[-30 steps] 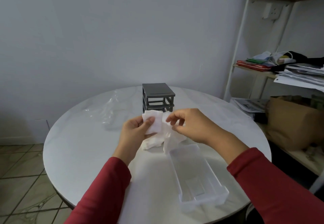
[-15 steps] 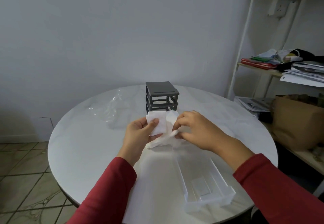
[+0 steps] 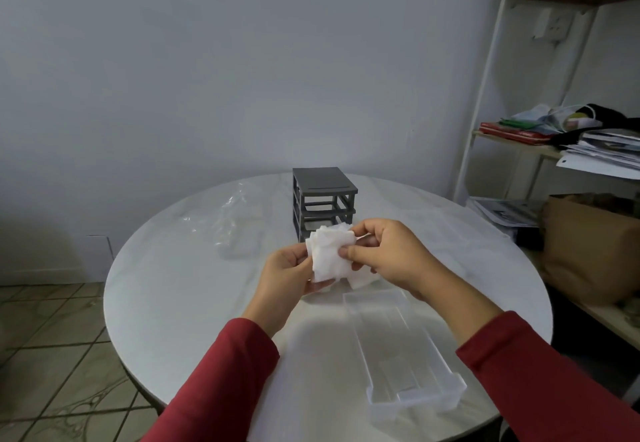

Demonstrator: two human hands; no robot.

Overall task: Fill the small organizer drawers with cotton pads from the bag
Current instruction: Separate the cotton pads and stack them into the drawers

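Note:
A stack of white square cotton pads (image 3: pixel 329 254) is held above the round white table (image 3: pixel 180 289). My left hand (image 3: pixel 287 277) grips the stack from the left and below. My right hand (image 3: pixel 388 256) pinches its right edge with thumb and fingers. A clear plastic drawer (image 3: pixel 401 355) lies empty on the table just below and right of my hands. The dark grey organizer frame (image 3: pixel 322 199) stands behind the pads with its slots empty. A crumpled clear plastic bag (image 3: pixel 232 223) lies to the left of the frame.
Another clear drawer (image 3: pixel 440 230) lies faintly visible on the table at the right. A white shelf unit (image 3: pixel 568 151) with papers and a brown paper bag (image 3: pixel 588 244) stands right of the table. Tiled floor shows at the lower left.
Both hands have gathered the loose pads into one stack and raised it a little; the hanging pads no longer trail toward the drawer.

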